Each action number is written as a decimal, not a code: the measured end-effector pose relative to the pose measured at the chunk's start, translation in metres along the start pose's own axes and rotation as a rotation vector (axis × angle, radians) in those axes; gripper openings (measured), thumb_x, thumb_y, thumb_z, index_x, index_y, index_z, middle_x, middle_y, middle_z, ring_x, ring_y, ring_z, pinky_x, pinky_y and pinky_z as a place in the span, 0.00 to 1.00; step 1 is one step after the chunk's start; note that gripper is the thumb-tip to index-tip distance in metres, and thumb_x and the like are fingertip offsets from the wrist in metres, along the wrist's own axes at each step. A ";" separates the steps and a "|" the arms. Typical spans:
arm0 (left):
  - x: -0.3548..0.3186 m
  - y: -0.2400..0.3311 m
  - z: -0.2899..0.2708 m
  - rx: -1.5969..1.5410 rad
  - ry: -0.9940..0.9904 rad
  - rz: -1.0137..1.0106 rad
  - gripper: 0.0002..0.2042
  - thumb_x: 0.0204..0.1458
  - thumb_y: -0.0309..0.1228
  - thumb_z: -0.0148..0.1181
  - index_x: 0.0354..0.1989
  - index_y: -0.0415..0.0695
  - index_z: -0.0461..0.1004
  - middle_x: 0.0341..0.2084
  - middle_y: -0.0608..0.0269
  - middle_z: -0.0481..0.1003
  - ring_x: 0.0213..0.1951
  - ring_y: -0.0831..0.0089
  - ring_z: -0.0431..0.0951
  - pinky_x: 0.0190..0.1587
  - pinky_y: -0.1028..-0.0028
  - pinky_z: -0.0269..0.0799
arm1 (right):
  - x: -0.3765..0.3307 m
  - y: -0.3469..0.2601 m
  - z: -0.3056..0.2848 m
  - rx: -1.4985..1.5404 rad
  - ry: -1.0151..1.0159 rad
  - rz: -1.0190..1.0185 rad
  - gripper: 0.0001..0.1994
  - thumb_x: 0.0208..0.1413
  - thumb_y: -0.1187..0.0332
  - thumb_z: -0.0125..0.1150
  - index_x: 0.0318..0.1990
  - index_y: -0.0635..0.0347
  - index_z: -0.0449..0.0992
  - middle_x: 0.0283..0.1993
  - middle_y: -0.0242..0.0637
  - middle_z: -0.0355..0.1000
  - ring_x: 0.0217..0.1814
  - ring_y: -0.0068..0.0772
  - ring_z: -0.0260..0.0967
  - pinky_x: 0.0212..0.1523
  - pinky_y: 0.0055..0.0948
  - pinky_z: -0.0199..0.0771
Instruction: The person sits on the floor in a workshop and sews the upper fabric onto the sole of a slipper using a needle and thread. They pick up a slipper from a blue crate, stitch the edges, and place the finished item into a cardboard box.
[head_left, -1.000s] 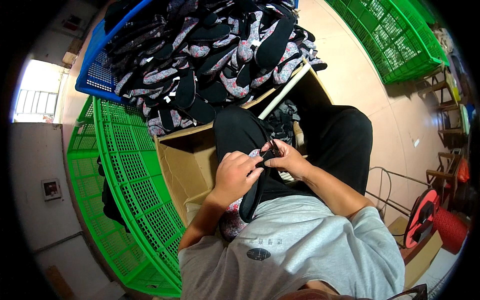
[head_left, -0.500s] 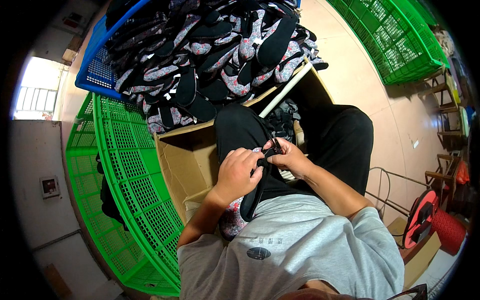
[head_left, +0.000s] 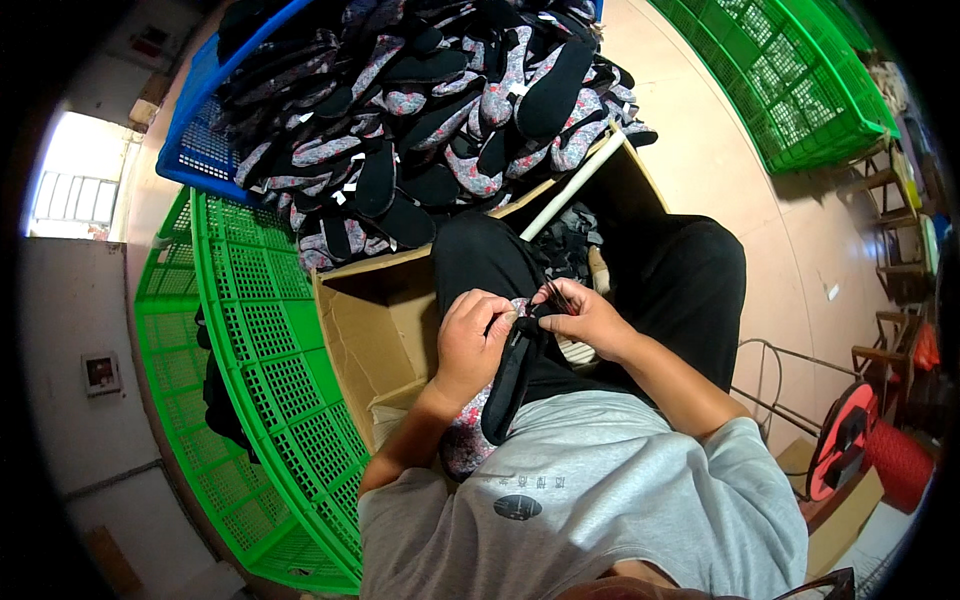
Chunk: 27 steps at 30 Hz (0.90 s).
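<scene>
Holding a shoe in the left hand, along the left edge of the lap. Showing a black side on the shoe, and a side with a gray and red flower print. Lying with the near end by the gray shirt and with the far end up between the two hands. Gripping that far end with the left hand, thumb and fingers pinched on it. Gripping a thin dark tool in the right hand, too small and dark to name for sure. Bending the right fingers by the tool, and resting the right thumb on the black part at the far end of the shoe. Having both thumbs near each other there.

Sitting with knees apart at a brown box. Can see a white rod slanting from the far edge of the box toward the knees, and dark scraps inside, near the rod. Past the far edge of the box, can see a big pile of black and flowery shoes, heaped in a blue bin and spilling over its near edge. Left of the box, can see tall green bins. On the floor, can spot another green bin far to the right, and a red reel near the right elbow.
</scene>
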<state>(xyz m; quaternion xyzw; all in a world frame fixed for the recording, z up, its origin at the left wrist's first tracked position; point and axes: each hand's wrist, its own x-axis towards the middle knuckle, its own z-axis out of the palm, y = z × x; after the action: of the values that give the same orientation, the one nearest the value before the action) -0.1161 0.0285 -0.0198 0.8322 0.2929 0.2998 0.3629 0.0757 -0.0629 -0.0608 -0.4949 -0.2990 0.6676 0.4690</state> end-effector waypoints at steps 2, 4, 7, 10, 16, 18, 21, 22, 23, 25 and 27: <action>-0.003 0.000 0.001 -0.009 0.003 -0.029 0.02 0.53 0.23 0.59 0.32 0.38 0.73 0.27 0.56 0.72 0.32 0.59 0.73 0.38 0.68 0.68 | -0.001 -0.004 -0.002 -0.056 -0.005 -0.059 0.15 0.59 0.72 0.61 0.53 0.58 0.70 0.38 0.27 0.70 0.35 0.14 0.66 0.35 0.16 0.66; -0.005 -0.002 0.002 -0.016 0.006 -0.045 0.02 0.54 0.23 0.58 0.33 0.38 0.72 0.27 0.56 0.72 0.32 0.60 0.73 0.38 0.68 0.68 | 0.001 -0.001 -0.006 -0.034 -0.046 -0.169 0.14 0.62 0.70 0.58 0.54 0.59 0.70 0.44 0.31 0.71 0.42 0.17 0.68 0.43 0.18 0.68; -0.006 -0.004 0.003 -0.031 0.011 -0.051 0.02 0.55 0.23 0.57 0.34 0.38 0.72 0.27 0.56 0.72 0.32 0.62 0.73 0.37 0.70 0.68 | -0.002 -0.012 -0.013 -0.203 -0.056 -0.281 0.16 0.67 0.65 0.52 0.57 0.61 0.69 0.49 0.35 0.72 0.48 0.22 0.70 0.51 0.23 0.69; -0.007 -0.002 0.004 -0.069 0.006 -0.072 0.02 0.56 0.22 0.56 0.34 0.37 0.71 0.27 0.57 0.71 0.31 0.65 0.72 0.36 0.72 0.68 | -0.005 -0.030 -0.019 -0.356 -0.011 -0.240 0.18 0.68 0.62 0.50 0.59 0.60 0.68 0.44 0.33 0.73 0.46 0.24 0.71 0.50 0.26 0.71; -0.009 -0.003 0.006 -0.089 -0.009 -0.076 0.02 0.58 0.23 0.56 0.35 0.38 0.71 0.26 0.58 0.72 0.28 0.68 0.72 0.34 0.73 0.68 | -0.008 -0.043 -0.017 -0.462 -0.138 -0.257 0.16 0.64 0.63 0.57 0.55 0.61 0.73 0.42 0.32 0.76 0.44 0.22 0.71 0.48 0.25 0.71; -0.009 -0.003 0.006 -0.089 -0.016 -0.079 0.02 0.58 0.24 0.56 0.36 0.38 0.71 0.25 0.59 0.72 0.27 0.69 0.72 0.33 0.73 0.68 | -0.009 -0.043 -0.014 -0.593 -0.163 -0.292 0.15 0.61 0.60 0.60 0.51 0.57 0.76 0.42 0.36 0.78 0.42 0.27 0.75 0.46 0.28 0.73; -0.009 0.000 0.006 -0.084 -0.015 -0.089 0.03 0.58 0.25 0.56 0.36 0.39 0.72 0.23 0.59 0.72 0.26 0.69 0.72 0.31 0.73 0.67 | -0.009 -0.045 -0.011 -0.826 -0.136 -0.360 0.14 0.60 0.58 0.61 0.49 0.54 0.78 0.43 0.38 0.79 0.43 0.36 0.77 0.45 0.31 0.74; -0.009 -0.001 0.007 -0.085 -0.016 -0.092 0.03 0.58 0.25 0.56 0.36 0.39 0.72 0.23 0.60 0.71 0.25 0.70 0.71 0.30 0.73 0.67 | -0.009 -0.047 -0.009 -0.802 -0.110 -0.336 0.14 0.58 0.56 0.62 0.47 0.52 0.80 0.43 0.39 0.79 0.43 0.42 0.78 0.43 0.34 0.75; -0.009 -0.001 0.007 -0.085 -0.017 -0.094 0.03 0.59 0.25 0.56 0.36 0.39 0.72 0.22 0.60 0.71 0.25 0.70 0.71 0.30 0.73 0.67 | -0.009 -0.046 -0.009 -0.824 -0.099 -0.350 0.15 0.58 0.56 0.62 0.47 0.52 0.80 0.42 0.39 0.79 0.43 0.42 0.78 0.43 0.34 0.76; -0.009 -0.002 0.008 -0.085 -0.018 -0.096 0.03 0.59 0.25 0.56 0.36 0.39 0.72 0.22 0.60 0.71 0.24 0.70 0.71 0.29 0.73 0.67 | -0.007 -0.044 -0.009 -0.868 -0.078 -0.378 0.15 0.57 0.55 0.63 0.46 0.52 0.80 0.41 0.39 0.79 0.42 0.43 0.78 0.42 0.34 0.76; -0.010 -0.003 0.008 -0.084 -0.017 -0.093 0.03 0.59 0.25 0.56 0.36 0.39 0.72 0.22 0.60 0.71 0.24 0.70 0.71 0.29 0.73 0.67 | -0.008 -0.046 -0.007 -0.893 -0.070 -0.405 0.15 0.57 0.55 0.63 0.46 0.51 0.80 0.41 0.39 0.79 0.41 0.43 0.78 0.41 0.34 0.76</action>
<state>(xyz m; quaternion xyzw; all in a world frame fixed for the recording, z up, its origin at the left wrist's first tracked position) -0.1173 0.0198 -0.0291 0.8043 0.3155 0.2875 0.4134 0.0984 -0.0532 -0.0203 -0.5569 -0.6618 0.3859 0.3210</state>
